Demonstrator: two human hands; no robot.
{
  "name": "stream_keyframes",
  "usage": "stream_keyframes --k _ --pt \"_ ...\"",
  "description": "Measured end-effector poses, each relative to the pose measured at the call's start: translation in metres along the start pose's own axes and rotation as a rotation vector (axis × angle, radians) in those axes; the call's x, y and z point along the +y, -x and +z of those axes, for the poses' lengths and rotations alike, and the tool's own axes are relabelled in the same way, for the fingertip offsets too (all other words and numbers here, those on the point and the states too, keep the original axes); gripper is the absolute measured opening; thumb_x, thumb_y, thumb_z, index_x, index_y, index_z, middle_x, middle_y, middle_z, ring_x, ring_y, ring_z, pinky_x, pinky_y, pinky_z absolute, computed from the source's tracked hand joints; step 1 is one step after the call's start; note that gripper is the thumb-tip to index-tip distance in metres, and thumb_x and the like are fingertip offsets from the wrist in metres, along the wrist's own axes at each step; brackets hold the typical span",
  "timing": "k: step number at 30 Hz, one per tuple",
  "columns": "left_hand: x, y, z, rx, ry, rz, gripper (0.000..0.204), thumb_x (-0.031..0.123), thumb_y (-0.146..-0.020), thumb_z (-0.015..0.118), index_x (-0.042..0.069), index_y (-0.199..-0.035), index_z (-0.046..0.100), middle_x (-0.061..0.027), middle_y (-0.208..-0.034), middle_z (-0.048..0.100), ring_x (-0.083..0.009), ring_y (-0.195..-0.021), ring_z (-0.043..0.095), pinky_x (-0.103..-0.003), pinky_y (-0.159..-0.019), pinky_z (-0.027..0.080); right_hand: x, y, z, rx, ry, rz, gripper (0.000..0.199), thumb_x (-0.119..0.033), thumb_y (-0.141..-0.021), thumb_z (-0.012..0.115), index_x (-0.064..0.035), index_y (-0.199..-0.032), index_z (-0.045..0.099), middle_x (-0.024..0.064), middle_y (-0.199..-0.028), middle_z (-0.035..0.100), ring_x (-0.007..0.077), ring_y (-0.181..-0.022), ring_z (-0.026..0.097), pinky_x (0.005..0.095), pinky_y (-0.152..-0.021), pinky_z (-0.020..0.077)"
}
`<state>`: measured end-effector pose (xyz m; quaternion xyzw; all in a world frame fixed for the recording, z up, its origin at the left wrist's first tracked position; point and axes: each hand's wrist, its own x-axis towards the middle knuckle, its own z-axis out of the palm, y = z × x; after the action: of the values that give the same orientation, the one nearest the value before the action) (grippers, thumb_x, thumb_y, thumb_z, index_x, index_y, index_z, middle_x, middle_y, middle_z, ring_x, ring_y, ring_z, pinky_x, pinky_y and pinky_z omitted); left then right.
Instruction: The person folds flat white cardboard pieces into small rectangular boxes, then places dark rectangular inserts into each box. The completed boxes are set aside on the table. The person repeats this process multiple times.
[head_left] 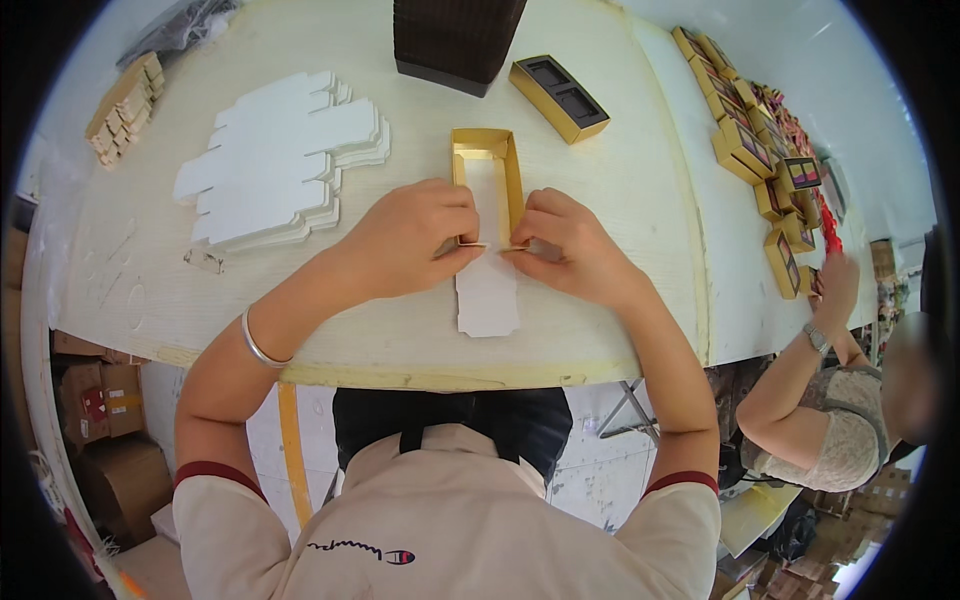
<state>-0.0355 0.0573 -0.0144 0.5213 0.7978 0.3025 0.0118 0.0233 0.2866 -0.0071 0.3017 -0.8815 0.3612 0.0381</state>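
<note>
Because its left, far and right walls stand while its near panel lies flat, we judge the gold box partly folded; the near end is left to close, and we see no insert inside. Counted left to right on the pale table:

- Tan card pieces, far left: one bundle; overlapping, so we give no number.
- White blanks, left: one stack, several deep, edges too merged to count.
- Left hand: one, pinching the box's left flap.
- Black trays, far centre: one tall stack, number untold.
- Part-folded box: one, centre, between both hands.
- Second gold box, black two-recess insert fitted, far, right of centre: one; we take it as further along.
- Right hand: one, pinching the right flap.
- Clustered gold boxes, right: more than ten, overlapping.
- Co-worker's hand, right: one visible clearly; its grip we cannot tell.
</note>
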Motion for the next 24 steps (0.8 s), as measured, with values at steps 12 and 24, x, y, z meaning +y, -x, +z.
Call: stream_keyframes --k 12,24 --pt "0.004 0.0 0.015 0.103 0.058 -0.033 0.008 0.005 -0.079 0.066 0.005 -0.087 0.068 -0.0075 -0.081 0.058 -0.0252 -0.069 0.058 -0.034 -0.061 0.047 -0.019 -0.004 0.015 0.017 -0.187 0.36 0.034 0.004 -0.074 0.067 -0.0035 -0.101 0.048 0.0112 -0.072 0.053 0.0245 -0.071 0.056 0.0358 -0.06 0.0442" --pt "-0.001 0.002 -0.013 0.087 0.389 -0.246 0.01 0.006 -0.079 0.071 -0.001 -0.084 0.068 -0.0045 -0.077 0.059 -0.0105 -0.064 0.052 -0.025 -0.056 0.041 -0.024 -0.007 0.006 0.133 0.525 -0.392 0.045 -0.003 -0.072 0.07 -0.004 -0.115 0.055 0.0143 -0.109 0.06 0.0269 -0.09 0.059 0.0353 -0.079 0.0478"
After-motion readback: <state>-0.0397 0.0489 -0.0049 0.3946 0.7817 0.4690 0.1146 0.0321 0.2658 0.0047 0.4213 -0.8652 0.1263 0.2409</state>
